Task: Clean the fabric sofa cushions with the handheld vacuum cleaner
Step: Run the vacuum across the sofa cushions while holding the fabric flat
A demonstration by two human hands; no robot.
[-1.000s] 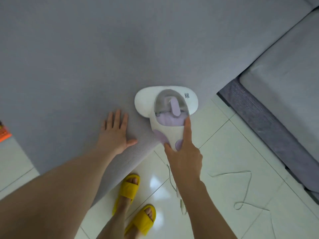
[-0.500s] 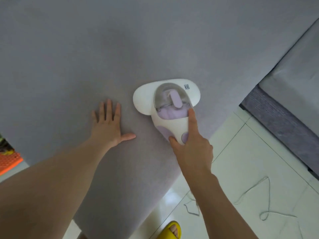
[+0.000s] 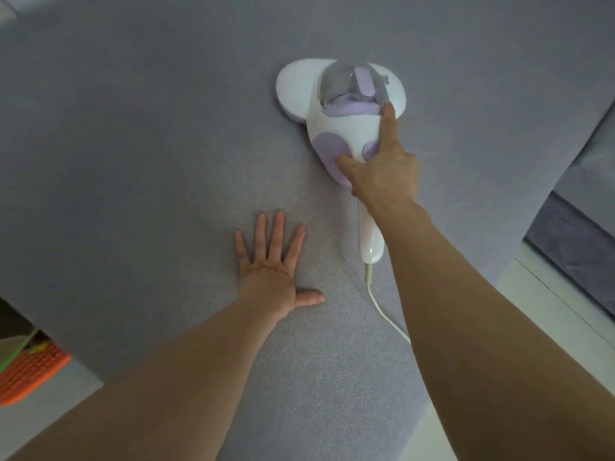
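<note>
From the head view, one grey fabric sofa cushion (image 3: 149, 144) fills most of the frame, and one white-and-lilac handheld vacuum cleaner (image 3: 339, 104) sits flat on it, up and right of centre, its wide head pointing away from the person. Bare fabric lies open to the left of the vacuum and above it, all the way to the top of the frame; to its right the cushion runs on a little before its edge slants down toward the pale floor (image 3: 549, 311). The cushion's near-left edge cuts diagonally across the lower left, with floor below it and one orange slotted object (image 3: 30, 374) just past that edge. The right hand (image 3: 382, 168) grips the vacuum's body from behind, thumb pressed on the lilac side panel and forefinger stretched forward along the top toward the clear dust cup; the other fingers are hidden beneath. The left hand (image 3: 276, 264) lies palm down on the cushion, fingers spread and holding nothing, nearer the person than the vacuum and apart from it. One white cord (image 3: 382, 314) trails from the handle's tail across the fabric and passes under the right forearm. A second, darker sofa section (image 3: 572, 234) shows at the right edge, beyond a strip of floor. Two bare forearms are visible.
</note>
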